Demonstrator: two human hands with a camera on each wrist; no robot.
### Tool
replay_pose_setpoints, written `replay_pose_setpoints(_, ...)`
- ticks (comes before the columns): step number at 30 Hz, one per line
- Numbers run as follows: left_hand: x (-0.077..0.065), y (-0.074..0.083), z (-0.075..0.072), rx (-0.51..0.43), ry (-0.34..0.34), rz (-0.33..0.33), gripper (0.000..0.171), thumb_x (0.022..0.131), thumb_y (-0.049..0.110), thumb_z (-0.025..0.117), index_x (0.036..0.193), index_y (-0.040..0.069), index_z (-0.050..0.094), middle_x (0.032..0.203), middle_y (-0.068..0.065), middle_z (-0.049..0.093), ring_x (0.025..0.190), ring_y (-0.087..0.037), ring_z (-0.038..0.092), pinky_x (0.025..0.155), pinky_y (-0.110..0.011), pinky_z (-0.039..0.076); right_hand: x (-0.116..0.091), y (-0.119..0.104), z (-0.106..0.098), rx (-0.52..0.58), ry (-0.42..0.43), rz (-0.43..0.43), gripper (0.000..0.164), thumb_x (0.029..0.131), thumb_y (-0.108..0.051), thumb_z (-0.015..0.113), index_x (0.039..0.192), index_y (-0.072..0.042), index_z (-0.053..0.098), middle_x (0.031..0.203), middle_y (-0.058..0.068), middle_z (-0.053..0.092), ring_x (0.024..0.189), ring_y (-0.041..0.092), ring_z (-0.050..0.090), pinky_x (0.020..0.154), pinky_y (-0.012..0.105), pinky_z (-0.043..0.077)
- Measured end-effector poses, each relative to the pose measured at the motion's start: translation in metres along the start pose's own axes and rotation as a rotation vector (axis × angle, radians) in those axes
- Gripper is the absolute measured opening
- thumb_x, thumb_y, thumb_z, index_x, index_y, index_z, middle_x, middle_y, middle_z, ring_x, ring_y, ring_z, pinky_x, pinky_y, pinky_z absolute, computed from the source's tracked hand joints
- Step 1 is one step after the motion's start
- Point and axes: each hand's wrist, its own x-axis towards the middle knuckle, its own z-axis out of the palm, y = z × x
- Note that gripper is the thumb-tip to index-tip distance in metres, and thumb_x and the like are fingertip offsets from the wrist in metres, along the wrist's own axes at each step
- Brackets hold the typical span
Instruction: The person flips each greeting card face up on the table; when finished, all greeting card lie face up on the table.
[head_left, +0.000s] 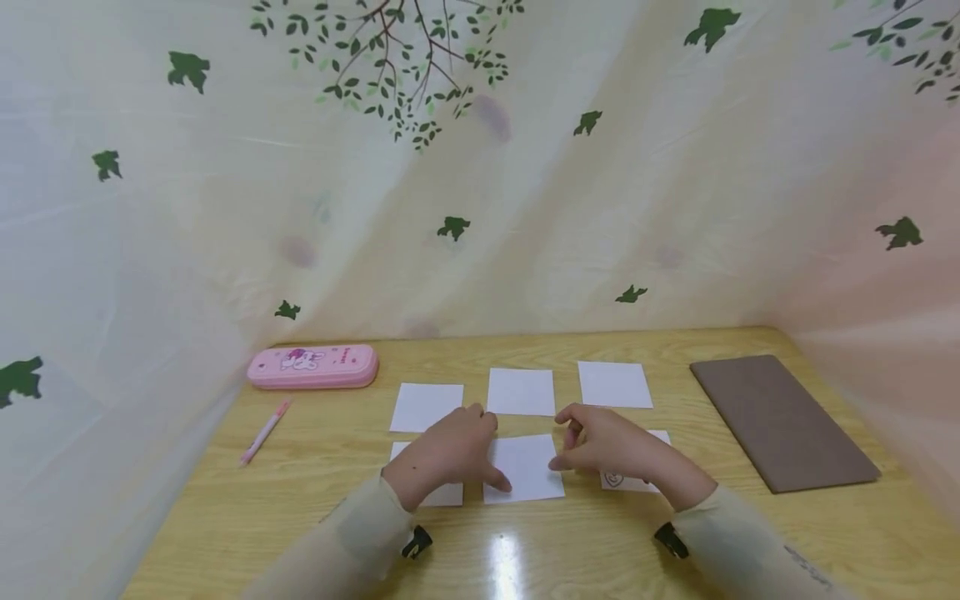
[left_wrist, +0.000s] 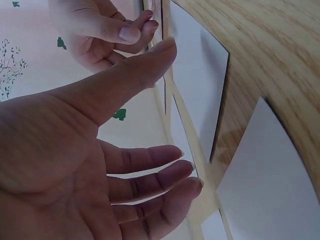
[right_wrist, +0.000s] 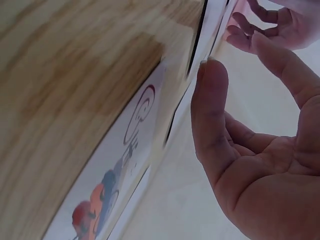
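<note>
A white square card (head_left: 525,471) lies in the middle of the front row on the wooden table, between the two hands. Above its left edge hovers the left hand (head_left: 456,450), fingers loosely bent and thumb apart, holding nothing. By its right edge is the right hand (head_left: 611,442), its thumb and forefinger spread with a gap between them and nothing held. Under the right forearm lies a card with a printed drawing (right_wrist: 142,130), partly hidden in the head view. The left hand and wrist cover part of the front-left blank card (head_left: 444,497).
Behind the hands is a row of blank cards (head_left: 521,392). A pink pencil case (head_left: 313,367) and a pink-and-white pen (head_left: 265,433) are at the left. On the right lies a brown flat board (head_left: 783,425). A patterned curtain (head_left: 525,275) hangs around the table.
</note>
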Motion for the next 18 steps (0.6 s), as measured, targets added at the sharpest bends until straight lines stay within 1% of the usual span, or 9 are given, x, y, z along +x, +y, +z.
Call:
replay_pose_setpoints(2,-0.002,0.000,0.000,0.020,-0.007,0.004,0.079,0.071,0.055,0.097,0.122,0.003,0.065,0.108,-0.007,0.063,0.094,-0.020,0.058,0.089,-0.037,0.058,0.003,0.000,0.003,-0.025,-0.014,0.001,0.072,0.083,-0.031,0.092,0.138,0.002,0.059,0.099,0.005,0.066,0.079,0.016,0.060,0.074,0.031,0.053)
replay_pose_setpoints(5,-0.003,-0.001,0.002,0.050,-0.008,-0.001,0.086,0.067,0.058,0.099,0.124,0.003,0.064,0.106,-0.005,0.060,0.093,-0.019,0.054,0.086,-0.035,0.056,0.008,0.000,0.005,-0.065,-0.036,0.001,0.067,0.082,-0.031,0.094,0.131,-0.001,0.060,0.098,0.005,0.064,0.081,0.017,0.059,0.074,0.031,0.052)
replay_pose_setpoints(9,-0.002,-0.004,0.006,0.087,-0.001,-0.006,0.092,0.063,0.064,0.098,0.125,0.005,0.063,0.105,-0.004,0.058,0.094,-0.019,0.051,0.081,-0.032,0.055,0.012,0.001,0.007,-0.072,-0.050,0.021,0.061,0.082,-0.029,0.094,0.126,-0.004,0.060,0.097,0.006,0.062,0.078,0.017,0.059,0.074,0.031,0.052)
replay_pose_setpoints(13,0.000,-0.007,0.008,0.089,0.004,0.000,0.093,0.062,0.066,0.098,0.123,0.006,0.063,0.105,-0.003,0.058,0.095,-0.019,0.051,0.079,-0.033,0.055,0.013,0.001,0.006,-0.063,-0.050,0.043,0.060,0.082,-0.026,0.094,0.125,-0.004,0.059,0.096,0.006,0.061,0.074,0.016,0.060,0.073,0.031,0.052)
replay_pose_setpoints(18,0.002,-0.008,0.009,0.085,-0.004,-0.008,0.094,0.059,0.066,0.099,0.122,0.006,0.063,0.105,-0.004,0.058,0.095,-0.019,0.052,0.077,-0.033,0.054,0.014,-0.001,0.007,-0.079,-0.055,0.039,0.059,0.081,-0.024,0.094,0.123,-0.003,0.058,0.093,0.006,0.060,0.072,0.016,0.060,0.070,0.029,0.052)
